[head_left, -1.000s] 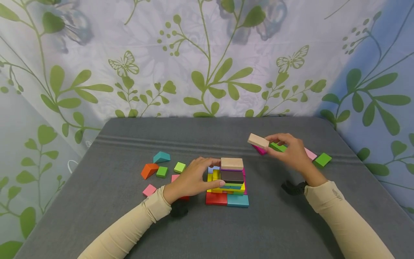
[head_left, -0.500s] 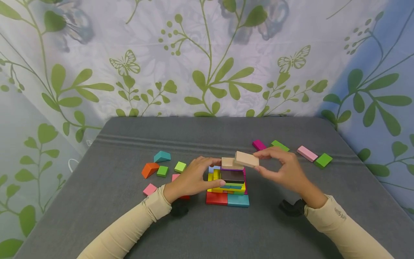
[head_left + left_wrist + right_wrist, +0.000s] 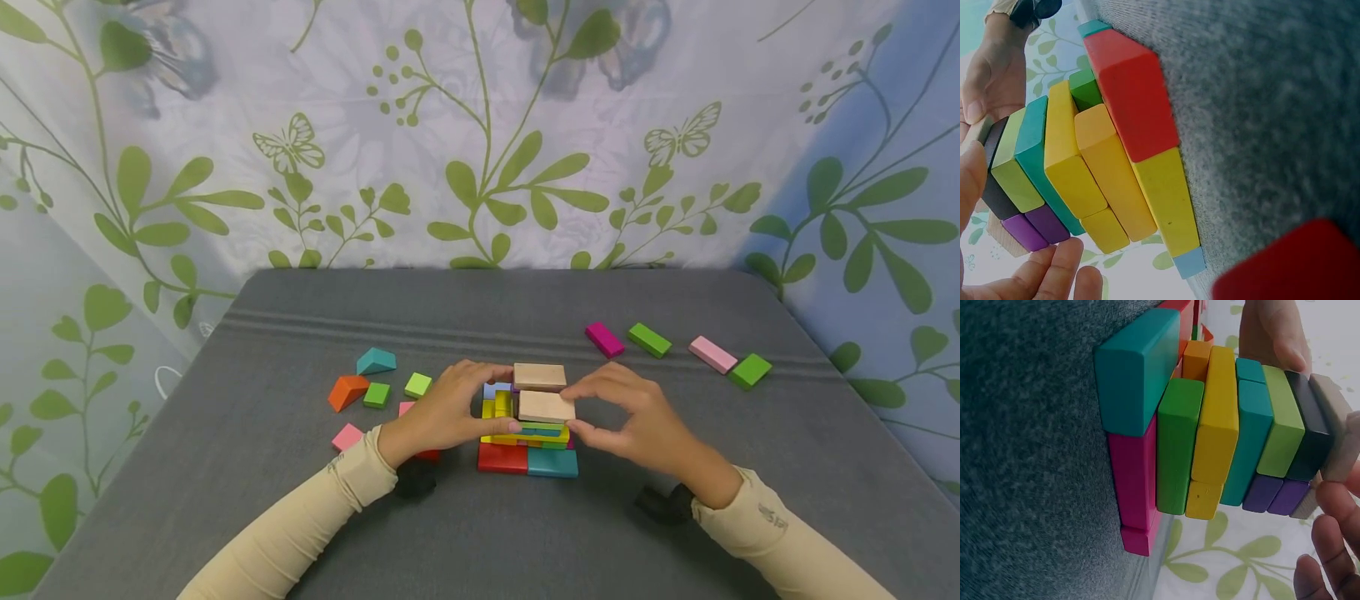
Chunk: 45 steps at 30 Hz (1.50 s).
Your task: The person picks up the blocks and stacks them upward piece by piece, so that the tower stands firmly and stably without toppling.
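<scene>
A tower of coloured wooden blocks point(image 3: 528, 459) stands at the table's middle. My right hand point(image 3: 637, 414) pinches the right end of a plain wooden block point(image 3: 546, 407) between thumb and fingers; in the right wrist view it lies against the black block point(image 3: 1311, 428) near the tower's top. Behind it, a second plain block point(image 3: 540, 376) sits on top, above purple blocks point(image 3: 1263, 492). My left hand point(image 3: 444, 414) spans the tower's left side, thumb toward the front and fingers toward the back. In the left wrist view its fingertips are at the purple blocks point(image 3: 1046, 224).
Left of the tower lie loose blocks, among them an orange one point(image 3: 347, 392), a teal one point(image 3: 376, 361) and a pink one point(image 3: 347, 437). At the back right are a magenta block point(image 3: 604, 340), green blocks point(image 3: 649, 340) and a pink block point(image 3: 713, 354). A patterned curtain point(image 3: 480, 125) hangs behind the grey table point(image 3: 300, 533).
My right hand has carried the plain wooden block from the back right, leftward and toward me, onto the front of the tower's top. The left hand has stayed in place.
</scene>
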{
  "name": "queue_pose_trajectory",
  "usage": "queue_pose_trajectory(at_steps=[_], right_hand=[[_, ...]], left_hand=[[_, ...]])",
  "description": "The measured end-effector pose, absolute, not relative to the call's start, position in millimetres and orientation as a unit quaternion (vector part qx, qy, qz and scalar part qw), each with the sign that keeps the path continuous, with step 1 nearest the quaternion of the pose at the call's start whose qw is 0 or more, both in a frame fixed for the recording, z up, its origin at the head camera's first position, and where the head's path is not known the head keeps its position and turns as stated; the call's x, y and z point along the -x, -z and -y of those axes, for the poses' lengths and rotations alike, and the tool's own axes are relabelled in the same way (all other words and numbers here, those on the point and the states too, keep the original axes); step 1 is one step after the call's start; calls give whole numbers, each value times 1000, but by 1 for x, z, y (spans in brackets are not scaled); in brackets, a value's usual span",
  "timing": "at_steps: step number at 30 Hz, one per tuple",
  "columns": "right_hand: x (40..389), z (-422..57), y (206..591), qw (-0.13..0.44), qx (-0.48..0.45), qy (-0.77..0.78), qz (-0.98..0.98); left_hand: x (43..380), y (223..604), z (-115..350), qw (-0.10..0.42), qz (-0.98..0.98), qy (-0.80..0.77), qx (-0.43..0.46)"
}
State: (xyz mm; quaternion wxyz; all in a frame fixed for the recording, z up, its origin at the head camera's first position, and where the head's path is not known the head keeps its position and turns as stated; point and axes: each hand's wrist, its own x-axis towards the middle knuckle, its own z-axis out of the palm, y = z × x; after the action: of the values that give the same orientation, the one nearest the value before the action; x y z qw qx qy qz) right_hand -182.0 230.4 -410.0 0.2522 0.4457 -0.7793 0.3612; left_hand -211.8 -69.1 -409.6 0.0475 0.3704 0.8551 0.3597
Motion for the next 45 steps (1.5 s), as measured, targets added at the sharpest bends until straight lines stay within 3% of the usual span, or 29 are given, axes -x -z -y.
queue_pose_trajectory(at_steps=[13, 24, 31, 39, 45], right_hand=[[184, -225, 411, 258, -437, -363, 782], [185, -227, 405, 100, -327, -406, 847], [188, -223, 410, 100, -324, -427, 838], [195, -233, 406, 63, -304, -467, 828], [211, -252, 409, 119, -218, -453, 856]], left_hand=[[213, 410, 70, 41, -855, -353, -377], [213, 409, 71, 24, -836, -392, -384], [213, 410, 68, 17, -839, -390, -380], [212, 410, 69, 22, -837, -396, -377], [212, 409, 69, 31, -838, -398, -372]])
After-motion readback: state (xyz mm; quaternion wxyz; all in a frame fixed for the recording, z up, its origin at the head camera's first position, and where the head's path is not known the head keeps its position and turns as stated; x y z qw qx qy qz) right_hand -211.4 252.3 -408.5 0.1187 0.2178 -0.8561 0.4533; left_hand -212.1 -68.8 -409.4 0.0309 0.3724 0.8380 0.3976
